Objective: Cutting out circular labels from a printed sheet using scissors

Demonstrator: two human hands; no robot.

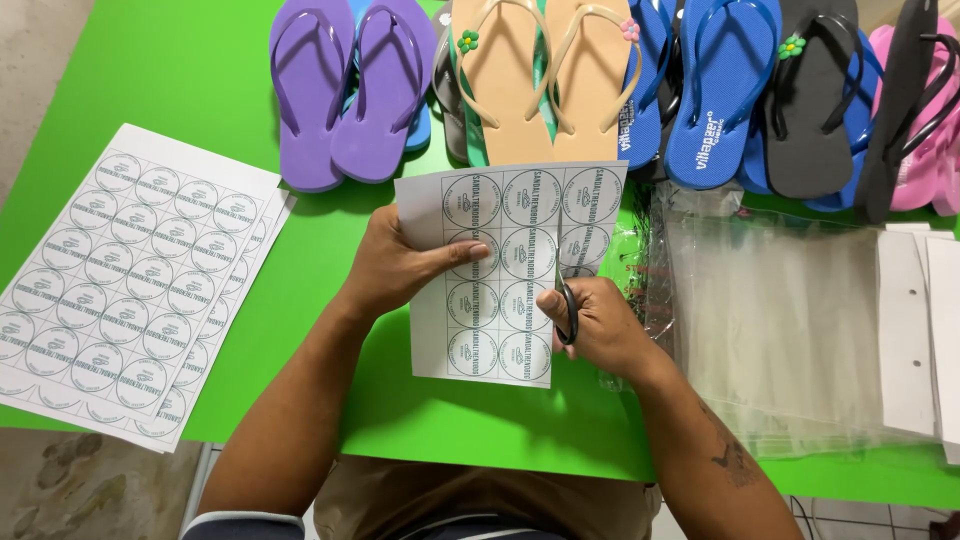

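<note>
Fingers (455, 252) of the left hand (400, 265) pinch a sheet of round labels (500, 270) above the green table (200, 70). Right hand (595, 325) is closed through the scissors (567, 305), cutting up the sheet's right side. One strip looks partly cut away; most labels remain uncut. Full sheets (130, 280) lie left, flip-flops (540, 70) beyond.

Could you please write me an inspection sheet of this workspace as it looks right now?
Surface: green table, mostly covered.
Job's things: label sheet of round printed labels held up; scissors cutting into its right edge.
Clutter: stack of label sheets at left; flip-flops in many colours along the far edge; clear plastic bags and white card strips at right.
Hands: left hand grips the sheet; right hand works the scissors.
Cables: nothing seen.
Surroundings: pale floor beside the table.
</note>
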